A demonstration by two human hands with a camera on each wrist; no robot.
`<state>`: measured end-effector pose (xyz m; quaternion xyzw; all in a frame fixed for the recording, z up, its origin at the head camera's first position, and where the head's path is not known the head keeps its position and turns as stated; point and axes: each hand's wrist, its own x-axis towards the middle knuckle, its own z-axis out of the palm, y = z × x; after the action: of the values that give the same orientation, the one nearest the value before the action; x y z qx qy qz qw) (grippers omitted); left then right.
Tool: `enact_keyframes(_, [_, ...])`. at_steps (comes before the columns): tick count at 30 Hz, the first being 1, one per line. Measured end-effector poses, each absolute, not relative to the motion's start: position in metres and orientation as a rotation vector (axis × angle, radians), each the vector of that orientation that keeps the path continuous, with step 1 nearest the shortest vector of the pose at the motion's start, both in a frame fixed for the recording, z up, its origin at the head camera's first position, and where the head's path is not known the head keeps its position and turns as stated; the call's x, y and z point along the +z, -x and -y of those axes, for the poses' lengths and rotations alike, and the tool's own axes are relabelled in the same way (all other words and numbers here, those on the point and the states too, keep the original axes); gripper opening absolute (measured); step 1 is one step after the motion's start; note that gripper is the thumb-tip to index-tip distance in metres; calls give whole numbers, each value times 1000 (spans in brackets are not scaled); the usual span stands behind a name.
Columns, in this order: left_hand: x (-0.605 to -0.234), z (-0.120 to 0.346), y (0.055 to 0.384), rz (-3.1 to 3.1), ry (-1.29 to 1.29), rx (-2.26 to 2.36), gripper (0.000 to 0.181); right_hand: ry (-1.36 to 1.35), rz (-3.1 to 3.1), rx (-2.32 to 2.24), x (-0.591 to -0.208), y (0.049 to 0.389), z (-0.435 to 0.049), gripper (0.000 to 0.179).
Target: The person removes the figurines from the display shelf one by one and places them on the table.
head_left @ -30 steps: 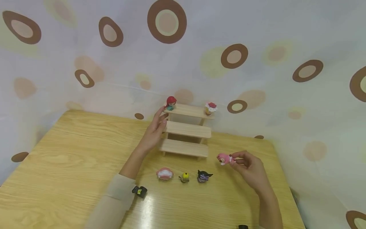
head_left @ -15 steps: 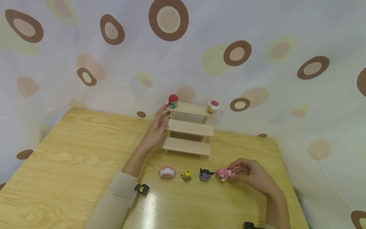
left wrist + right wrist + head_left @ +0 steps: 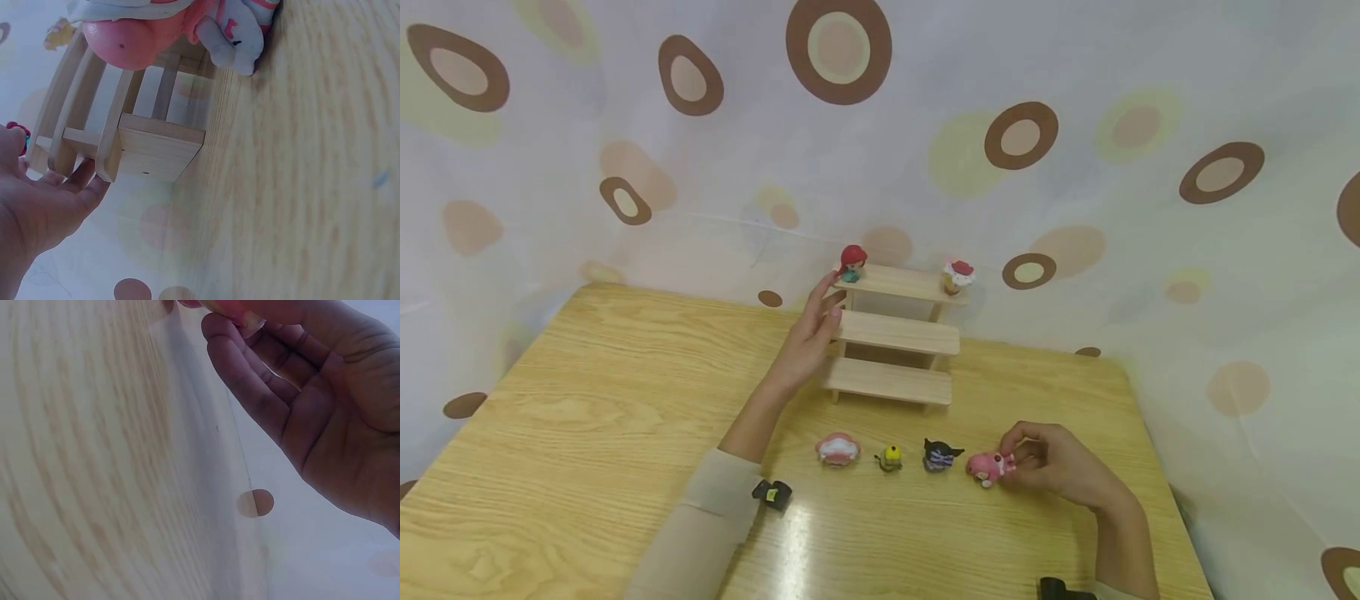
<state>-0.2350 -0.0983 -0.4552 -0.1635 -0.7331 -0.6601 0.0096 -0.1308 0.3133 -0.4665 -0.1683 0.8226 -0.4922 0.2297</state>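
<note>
My left hand [image 3: 806, 348] rests against the left ends of a three-tier wooden display shelf [image 3: 891, 379], its fingers fairly straight. In the left wrist view, the fingertips [image 3: 94, 187] touch the tier ends. At the right, my right hand [image 3: 1063, 465] pinches a pink toy figurine [image 3: 987, 468] by its lower end, low over the table; contact with the tabletop cannot be made out. Only a small part of that figurine shows in the right wrist view. Left of it stand a black-eared figurine [image 3: 938, 456], a small yellow-topped figurine [image 3: 890, 458] and a pink-and-white figurine [image 3: 837, 449].
A red-haired figurine [image 3: 852, 263] sits at the left of the top tier, near my left fingertips. Another with a white and red top [image 3: 957, 277] is at that tier's right end. Behind the wooden table [image 3: 625, 392] hangs a spotted cloth [image 3: 880, 150].
My right hand has brought the pink figurine down and slightly left, into line with the others, beside the black-eared one. The left hand has stayed at the shelf.
</note>
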Motion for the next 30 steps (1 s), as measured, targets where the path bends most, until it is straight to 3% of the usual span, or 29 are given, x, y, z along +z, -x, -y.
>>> enact_keyframes(30, [-456,98,235,2280,500,-2081,57,627,-2455,-1136,-473,133,-316,33])
